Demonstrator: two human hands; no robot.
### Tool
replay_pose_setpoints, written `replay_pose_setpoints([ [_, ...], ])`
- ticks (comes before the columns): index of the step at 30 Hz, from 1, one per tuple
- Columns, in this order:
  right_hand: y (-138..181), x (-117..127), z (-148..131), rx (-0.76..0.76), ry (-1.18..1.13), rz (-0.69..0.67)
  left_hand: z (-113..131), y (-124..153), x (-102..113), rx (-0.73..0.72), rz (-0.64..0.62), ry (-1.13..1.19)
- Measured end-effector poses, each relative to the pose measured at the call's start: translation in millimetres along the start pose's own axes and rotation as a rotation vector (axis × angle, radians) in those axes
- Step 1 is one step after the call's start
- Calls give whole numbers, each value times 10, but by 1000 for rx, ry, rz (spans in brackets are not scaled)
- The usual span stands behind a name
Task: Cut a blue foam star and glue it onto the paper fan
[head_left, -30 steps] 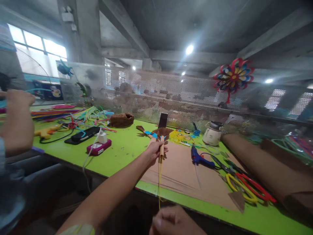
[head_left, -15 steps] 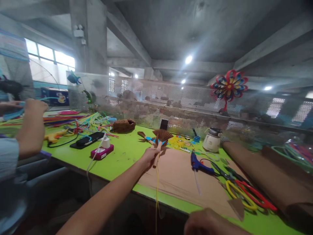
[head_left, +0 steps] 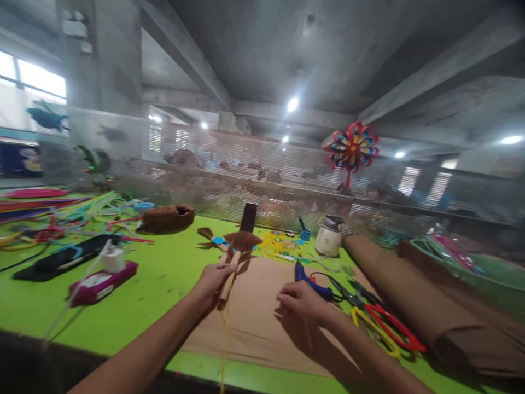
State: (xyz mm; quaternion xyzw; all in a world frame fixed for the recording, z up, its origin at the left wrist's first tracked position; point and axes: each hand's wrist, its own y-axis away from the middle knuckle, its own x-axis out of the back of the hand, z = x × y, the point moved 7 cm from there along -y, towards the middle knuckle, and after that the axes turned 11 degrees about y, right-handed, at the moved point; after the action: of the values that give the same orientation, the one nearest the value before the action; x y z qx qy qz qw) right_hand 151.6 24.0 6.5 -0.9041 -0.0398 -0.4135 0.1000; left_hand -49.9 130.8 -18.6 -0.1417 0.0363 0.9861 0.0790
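My left hand (head_left: pixel 213 280) is closed around a rolled brown paper stem (head_left: pixel 223 298). A pleated brown paper fan (head_left: pixel 243 241) spreads from its top end, and a yellow string (head_left: pixel 223 350) hangs below. Just behind lies a smaller folded brown paper piece (head_left: pixel 205 233) with blue bits (head_left: pixel 219 240). Over the brown paper sheet (head_left: pixel 258 328), my right hand (head_left: pixel 301 300) has its fingers curled together; whatever they may hold is hidden. Close behind that hand lies a blue glue gun (head_left: pixel 314 284). Scissors with yellow (head_left: pixel 375 331) and red handles (head_left: pixel 397 328) lie to its right.
A large brown paper roll (head_left: pixel 410 295) lies along the right side. A cream jug (head_left: pixel 328 238) and yellow scraps (head_left: pixel 273 243) sit toward the back mesh screen. Leftward are a magenta power strip (head_left: pixel 102 282) with a trailing cord, a black phone (head_left: pixel 69 256) and coloured strips (head_left: pixel 94 208).
My right hand has come up from the bottom edge to above the paper, beside the glue gun. My left hand still grips the paper stem. The view has swung right, and the neighbouring person has left it.
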Motion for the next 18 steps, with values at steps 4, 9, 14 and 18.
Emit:
replay_pose_setpoints([
  [4,-104,-98,146,-30,-33,116,17,-51,59,-31,27,-145],
  [9,-18,-124,187,0,-30,206,79,-51,65,-80,84,-372],
  [14,82,-101,108,70,47,249,184,-89,101,-167,177,-599],
  [18,120,-97,51,115,85,256,206,-122,156,-183,255,-723],
])
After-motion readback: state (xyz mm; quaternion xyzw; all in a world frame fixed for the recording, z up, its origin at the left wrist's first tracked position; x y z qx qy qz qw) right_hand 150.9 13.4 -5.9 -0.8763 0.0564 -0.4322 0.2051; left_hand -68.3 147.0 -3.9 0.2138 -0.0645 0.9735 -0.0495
